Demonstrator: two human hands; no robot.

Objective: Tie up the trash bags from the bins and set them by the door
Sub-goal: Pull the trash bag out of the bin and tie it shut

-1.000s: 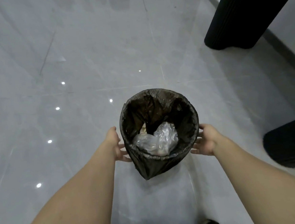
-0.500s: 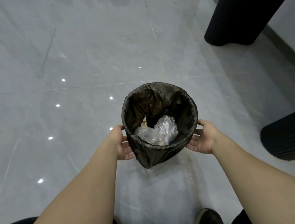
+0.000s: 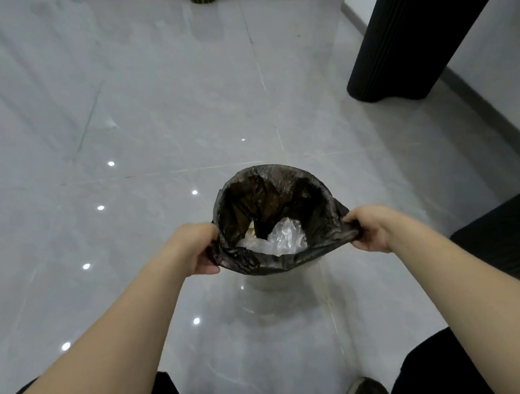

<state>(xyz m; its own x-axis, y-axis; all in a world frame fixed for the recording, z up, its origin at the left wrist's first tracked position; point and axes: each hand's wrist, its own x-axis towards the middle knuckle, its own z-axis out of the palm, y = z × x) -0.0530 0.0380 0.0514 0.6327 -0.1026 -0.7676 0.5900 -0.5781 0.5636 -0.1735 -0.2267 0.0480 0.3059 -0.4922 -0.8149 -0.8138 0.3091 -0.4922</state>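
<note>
Grey tiled floor (image 3: 152, 112); black trash bag (image 3: 288, 256) rim gripped by left hand (image 3: 196, 248) and right hand (image 3: 368, 230); thin plastic may tear if overstretched.

Glossy grey tile floor (image 3: 151, 96); black fluted column (image 3: 411, 35).

One view only, from my head: looks forward and steeply down past my forearms to the tiled floor (image 3: 159, 117), close over the trash bag (image 3: 272, 214), wide-angle.

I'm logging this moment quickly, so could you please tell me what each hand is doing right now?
Left hand: fingers curled, gripping the left edge of the black trash bag.
Right hand: gripping the bag's right edge.
</note>
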